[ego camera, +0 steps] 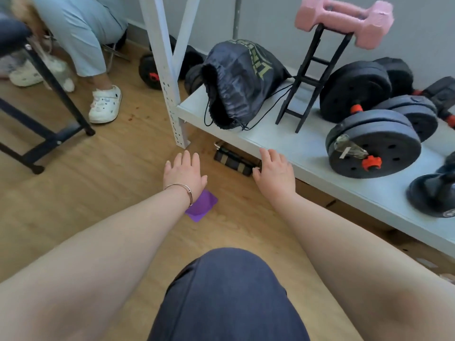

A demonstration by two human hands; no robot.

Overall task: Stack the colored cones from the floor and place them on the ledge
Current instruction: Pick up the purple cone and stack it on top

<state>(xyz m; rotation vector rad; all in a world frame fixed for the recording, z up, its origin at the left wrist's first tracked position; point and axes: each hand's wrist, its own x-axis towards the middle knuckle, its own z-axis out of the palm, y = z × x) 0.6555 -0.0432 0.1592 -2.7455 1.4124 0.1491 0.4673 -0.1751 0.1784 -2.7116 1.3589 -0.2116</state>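
Left grip: left hand is spread wide, palm down, fingers apart, holding nothing; a thin bracelet circles the wrist.
Right grip: right hand is also wide, palm down and empty, with its fingertips at the front edge of the ledge.
Purple cone: purple cone sits on the wooden floor, just below and partly hidden by the left wrist, between the two forearms.
Cone direction: only a rounded square piece of the base shows, one corner toward the camera; which way the tip points and how its long axis runs, I cannot tell.
Ledge: a low pale shelf running from the white post away to the right.
Bag: black drawstring bag lies on its side on the ledge, mouth open toward the floor; the inside is dark and its contents cannot be seen.
Other things on ledge: a small black stand carries a pink dumbbell; black dumbbells with orange collars lie to the right of it.
Under ledge: a dark striped block lies on the floor between the two hands.
Near edge: a knee in dark blue cloth fills the bottom.
Top left: a seated person's pale trouser leg and white shoe, beside a dark chair frame.
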